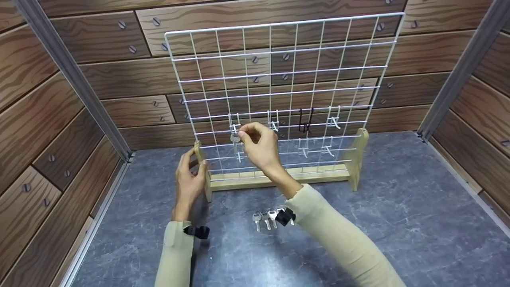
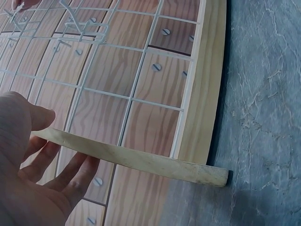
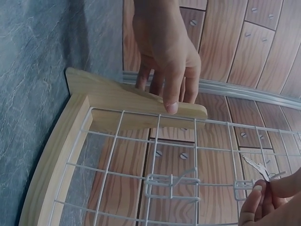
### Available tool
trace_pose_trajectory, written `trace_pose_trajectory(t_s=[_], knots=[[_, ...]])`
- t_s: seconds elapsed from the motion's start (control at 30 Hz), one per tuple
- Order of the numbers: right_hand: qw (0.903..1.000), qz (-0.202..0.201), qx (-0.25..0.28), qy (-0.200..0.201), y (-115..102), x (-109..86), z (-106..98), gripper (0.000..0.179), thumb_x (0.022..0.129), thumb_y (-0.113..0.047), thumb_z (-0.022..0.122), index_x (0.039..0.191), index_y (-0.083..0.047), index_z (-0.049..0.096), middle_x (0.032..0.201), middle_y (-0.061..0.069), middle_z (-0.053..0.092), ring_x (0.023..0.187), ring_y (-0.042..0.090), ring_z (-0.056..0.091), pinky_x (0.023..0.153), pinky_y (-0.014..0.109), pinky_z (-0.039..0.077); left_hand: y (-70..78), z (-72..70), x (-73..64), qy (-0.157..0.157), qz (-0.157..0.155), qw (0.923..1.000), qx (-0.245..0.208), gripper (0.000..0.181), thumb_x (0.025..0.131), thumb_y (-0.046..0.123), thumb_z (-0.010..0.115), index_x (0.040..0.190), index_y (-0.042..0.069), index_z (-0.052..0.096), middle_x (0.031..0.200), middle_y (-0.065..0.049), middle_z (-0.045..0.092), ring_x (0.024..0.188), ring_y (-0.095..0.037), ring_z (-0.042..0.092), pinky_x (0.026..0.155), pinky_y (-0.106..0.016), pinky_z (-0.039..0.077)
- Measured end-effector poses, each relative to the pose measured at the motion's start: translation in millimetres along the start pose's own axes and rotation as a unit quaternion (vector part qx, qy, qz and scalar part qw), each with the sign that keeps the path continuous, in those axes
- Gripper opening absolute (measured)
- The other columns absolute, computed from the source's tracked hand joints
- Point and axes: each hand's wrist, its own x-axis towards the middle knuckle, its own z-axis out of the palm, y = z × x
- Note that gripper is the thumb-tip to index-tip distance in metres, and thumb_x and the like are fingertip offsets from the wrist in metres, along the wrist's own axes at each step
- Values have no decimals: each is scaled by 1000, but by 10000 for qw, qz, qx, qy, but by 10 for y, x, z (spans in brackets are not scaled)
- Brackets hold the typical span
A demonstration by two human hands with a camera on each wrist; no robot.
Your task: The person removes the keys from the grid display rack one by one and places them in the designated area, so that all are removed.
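Note:
A white wire grid panel (image 1: pixel 282 73) stands upright in a wooden base (image 1: pixel 279 177). My left hand (image 1: pixel 189 181) holds the grid's left wooden upright (image 1: pixel 205 175), thumb on one side and fingers on the other, as the left wrist view also shows. My right hand (image 1: pixel 261 147) pinches a silver key (image 1: pixel 235 138) between thumb and fingertips, right at the upper left white hook (image 1: pixel 234 122). In the right wrist view the key (image 3: pixel 256 165) overlaps the hook's prong. Below it, another white hook (image 1: pixel 239 156) hangs on the grid.
Several silver keys (image 1: pixel 266 220) lie on the grey marbled table (image 1: pixel 223 259), partly hidden by the right wrist's camera (image 1: pixel 285 217). More hooks hang on the grid, including a black one (image 1: pixel 305 123) and a white one (image 1: pixel 334 120). Wood-patterned walls (image 1: pixel 99 87) enclose the table.

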Motion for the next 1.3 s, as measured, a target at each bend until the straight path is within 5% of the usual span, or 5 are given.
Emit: trace_pose_trajectory(t_s=[0.63,0.87,1.3], knots=[[9990,167,324,-244,-106,-41,-164,4,96,2,73,98,4,76,92,15,76,74,11,66,69,20,58,-7,-7,1,-22,26,10000,-55,46,102,4,69,147,1,59,140,-21,61,123,-48,67,98,-60,62],[9982,170,424,-395,-131,-84,-296,4,97,2,72,98,4,75,91,17,75,81,34,70,70,20,59,4,-2,-8,12,62,10000,-13,46,102,5,71,147,2,60,139,-22,62,123,-46,68,96,-58,63],[9973,221,496,-494,-125,-189,-555,5,97,5,72,98,3,75,94,21,74,80,19,70,78,30,65,10,-3,-15,11,-95,9999,91,46,103,6,69,147,1,58,143,-23,61,125,-46,67,99,-60,61]])
